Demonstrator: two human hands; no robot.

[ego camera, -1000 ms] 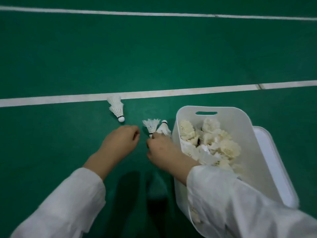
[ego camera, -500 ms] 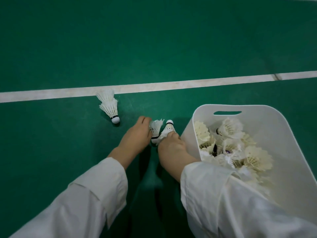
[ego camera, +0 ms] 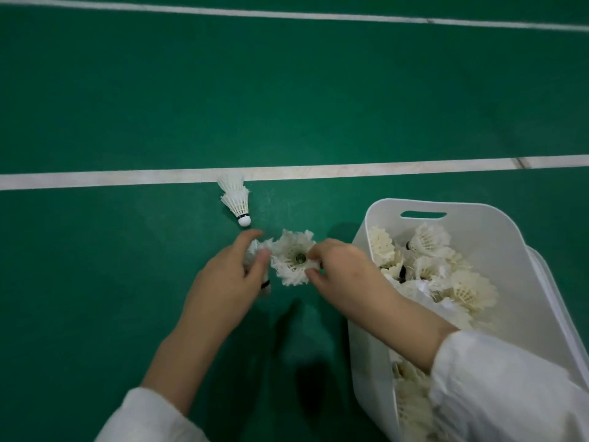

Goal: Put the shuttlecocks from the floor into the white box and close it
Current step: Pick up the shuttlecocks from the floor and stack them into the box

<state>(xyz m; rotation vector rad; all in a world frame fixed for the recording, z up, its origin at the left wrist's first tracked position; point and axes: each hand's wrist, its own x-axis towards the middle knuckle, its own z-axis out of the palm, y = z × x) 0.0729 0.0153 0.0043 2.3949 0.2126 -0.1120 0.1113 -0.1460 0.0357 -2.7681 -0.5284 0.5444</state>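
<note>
My left hand [ego camera: 228,283] grips a white shuttlecock [ego camera: 257,250], mostly hidden under my fingers, with its black-banded cork at the lower end. My right hand [ego camera: 339,269] pinches a second shuttlecock [ego camera: 291,261] by its feather edge, the open skirt facing me. Both hands are just above the green floor, left of the white box [ego camera: 516,260]. The box stands open and holds several shuttlecocks [ego camera: 446,279]. Two nested shuttlecocks [ego camera: 235,199] lie on the floor beyond my left hand, cork toward me.
A white court line [ego camera: 95,179] crosses the green floor just behind the nested shuttlecocks, and another line [ego camera: 287,15] runs at the far top. A white lid edge [ego camera: 556,304] shows along the box's right side. My white sleeves fill the lower frame.
Both hands have closed on the two shuttlecocks that lay between them and lifted them. The right one is now turned with its skirt toward me.
</note>
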